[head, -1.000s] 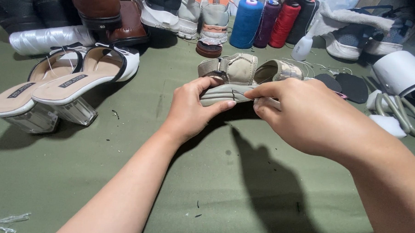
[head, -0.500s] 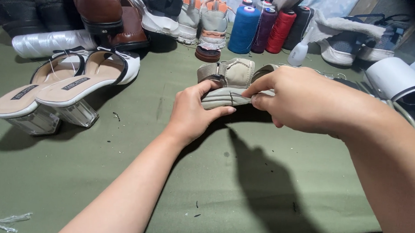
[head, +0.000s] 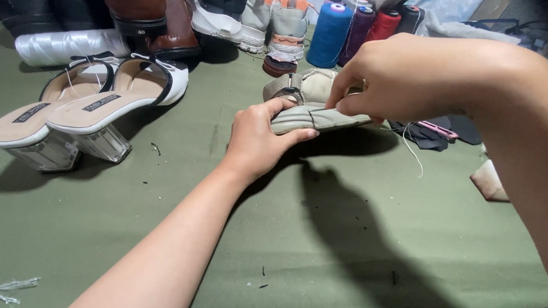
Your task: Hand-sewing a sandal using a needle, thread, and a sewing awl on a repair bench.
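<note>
Left hand (head: 259,141) grips the heel end of a beige sandal (head: 315,116), thumb under the sole and fingers over its edge, holding it just above the green tabletop (head: 162,229). My right hand (head: 404,76) is closed in a pinch at the sandal's upper edge, and a pale thread (head: 415,154) hangs loose below it. I judge the thread could snag or pull out if the pinch slips, and the sandal could twist, since only one end is held. I cannot see a needle; the right fingertips hide whatever they pinch. Behind stand thread spools (head: 330,27), sneakers (head: 272,17) and brown shoes (head: 151,19), cut off at the top. Clear-heeled white mules (head: 87,105) sit well to the left.
</note>
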